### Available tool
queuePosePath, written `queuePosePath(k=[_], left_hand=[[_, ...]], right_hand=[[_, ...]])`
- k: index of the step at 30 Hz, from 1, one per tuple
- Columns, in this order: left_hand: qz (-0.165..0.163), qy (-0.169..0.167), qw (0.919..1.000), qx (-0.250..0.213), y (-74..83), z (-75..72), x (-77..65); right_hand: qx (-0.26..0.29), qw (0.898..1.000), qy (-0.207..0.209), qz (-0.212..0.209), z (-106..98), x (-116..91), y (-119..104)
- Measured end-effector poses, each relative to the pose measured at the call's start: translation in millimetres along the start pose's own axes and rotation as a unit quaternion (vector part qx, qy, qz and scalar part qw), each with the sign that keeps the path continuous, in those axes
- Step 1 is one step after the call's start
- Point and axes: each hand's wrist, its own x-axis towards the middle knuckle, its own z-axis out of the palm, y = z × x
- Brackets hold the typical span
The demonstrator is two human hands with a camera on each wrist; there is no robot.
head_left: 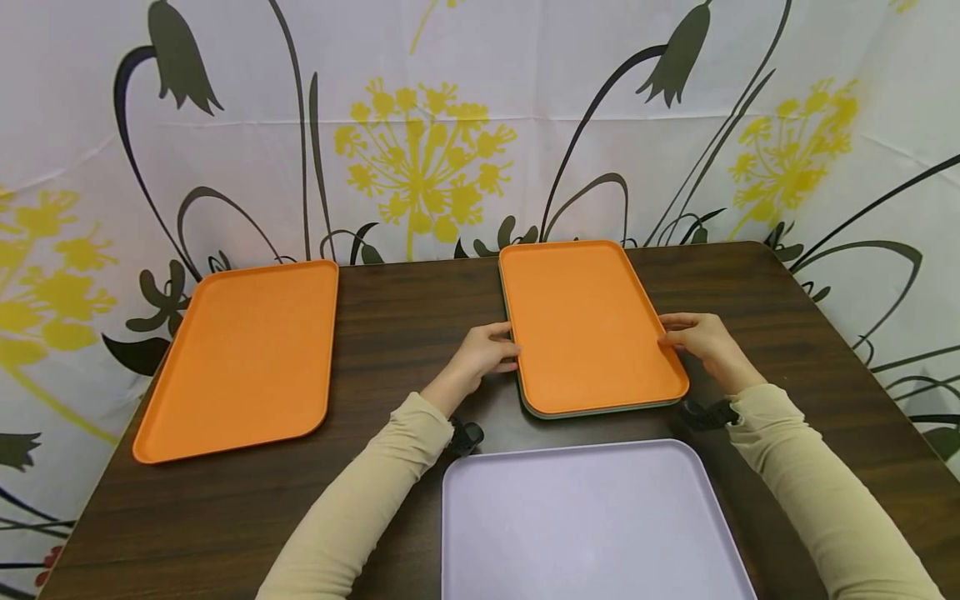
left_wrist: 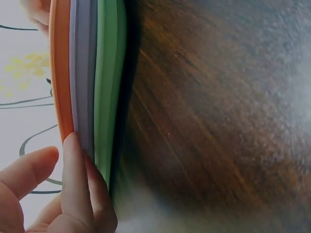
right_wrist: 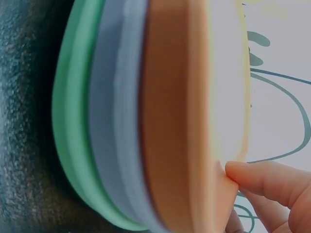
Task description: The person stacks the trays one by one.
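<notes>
A stack of trays lies toward the back of the table, an orange tray (head_left: 592, 325) uppermost. Under it are a lavender tray (left_wrist: 83, 73) and a green tray (left_wrist: 110, 73), their edges showing in both wrist views. My left hand (head_left: 483, 354) is at the stack's left side. Its fingers (left_wrist: 77, 184) are fairly straight and touch the edges, while the thumb (left_wrist: 34, 170) stands apart from them. On the opposite long side, my right hand (head_left: 703, 343) holds the orange tray's edge, thumb (right_wrist: 260, 177) on the rim and the other fingers partly hidden below.
A separate orange tray (head_left: 243, 358) lies at the left of the dark wood table (head_left: 397, 325). Another lavender tray (head_left: 585, 517) is at the front, between my forearms, cut off by the frame. A flower-patterned cloth (head_left: 480, 50) hangs behind the table.
</notes>
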Motion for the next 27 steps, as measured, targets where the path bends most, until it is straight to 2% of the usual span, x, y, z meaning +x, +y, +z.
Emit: queuePosePath(k=[8, 13, 19, 27], left_hand=[[-0.011, -0.019, 0.9995, 0.021, 3.2, -4.4, -7.1], [-0.003, -0.034, 0.9988, 0.036, 3.1, -14.4, -14.9], [0.013, -0.043, 0.9966, 0.070, -0.3, -41.3, -26.0], [0.037, -0.001, 0.9922, 0.119, -2.1, -90.2, -45.2]], right_hand=[[-0.002, 1.000, -0.015, 0.008, -1.7, 0.7, 2.6], [-0.015, 1.000, -0.024, 0.011, -2.6, -1.8, 6.2], [-0.021, 0.999, -0.026, 0.011, -2.0, -3.6, 5.8], [-0.020, 0.999, -0.028, 0.009, -2.8, -3.2, 4.9]])
